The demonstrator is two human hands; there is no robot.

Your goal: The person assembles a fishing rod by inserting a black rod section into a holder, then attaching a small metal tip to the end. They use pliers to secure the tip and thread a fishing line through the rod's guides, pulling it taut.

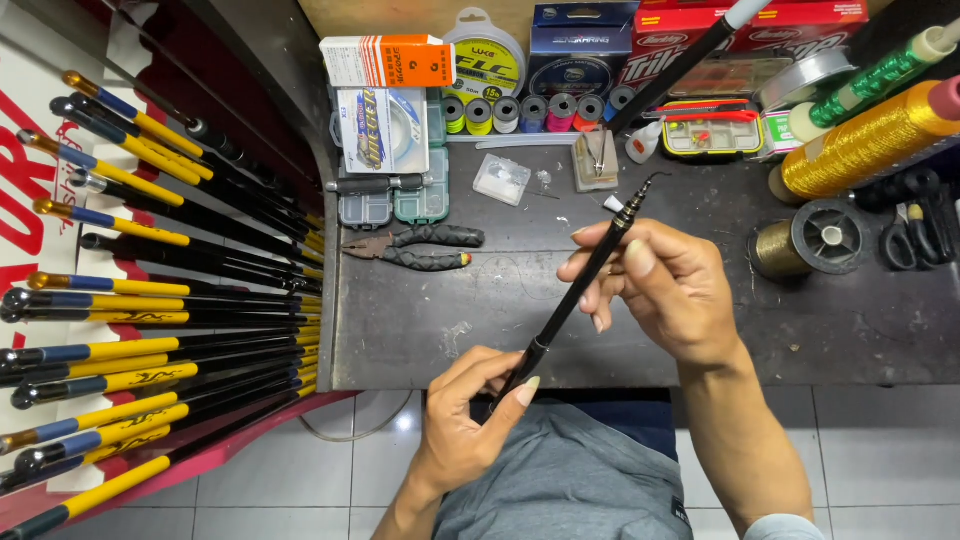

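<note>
Thin black rod held slantwise above the counter's front edge, tip up and away, butt down toward the lap; at the tip a small curved wire end, nothing tied to it so far as can be told — no line, no thread visible on the blank. Left hand pinching the lower end between thumb and fingertips; right hand closed loosely round the upper part, fingers curled about it just below the tip. Judged from this: rod picked up and steadied, tip work not yet begun — gold spool and smaller spool lying untouched to the right, well apart from both hands; scissors likewise idle at the far right. Pliers flat on the counter to the left, near small plastic boxes; row of little coloured spools along the back; rack of yellow-and-black rods off the left side.
</note>
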